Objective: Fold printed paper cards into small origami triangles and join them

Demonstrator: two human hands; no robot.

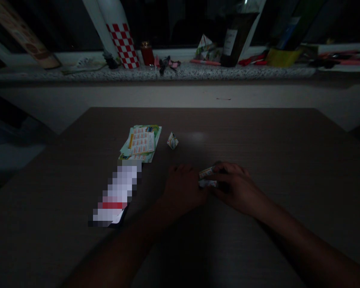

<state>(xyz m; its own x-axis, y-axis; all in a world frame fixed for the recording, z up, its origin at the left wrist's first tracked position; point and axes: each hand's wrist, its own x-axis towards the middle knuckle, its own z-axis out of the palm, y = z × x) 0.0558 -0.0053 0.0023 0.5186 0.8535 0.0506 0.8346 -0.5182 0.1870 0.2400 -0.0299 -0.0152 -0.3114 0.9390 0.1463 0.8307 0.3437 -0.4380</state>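
My left hand (183,186) and right hand (240,188) hold paper (206,173) mid-tabletop (297,160), with open room rightward to the side edge (339,129).

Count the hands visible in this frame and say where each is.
2: the left hand is beside the left end of the small printed paper, and the right hand is over its right end. No other hands show.

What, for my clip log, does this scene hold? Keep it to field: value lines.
Left hand: beside the left end of a small printed paper; contact unclear
Right hand: over that paper's right end
Left side: overlapping printed sheets, phone with pixelated screen
Beyond left hand: folded paper piece
Surface: wood-look table
Windowsill: red-and-white checkered bottle among other items
Light: dim
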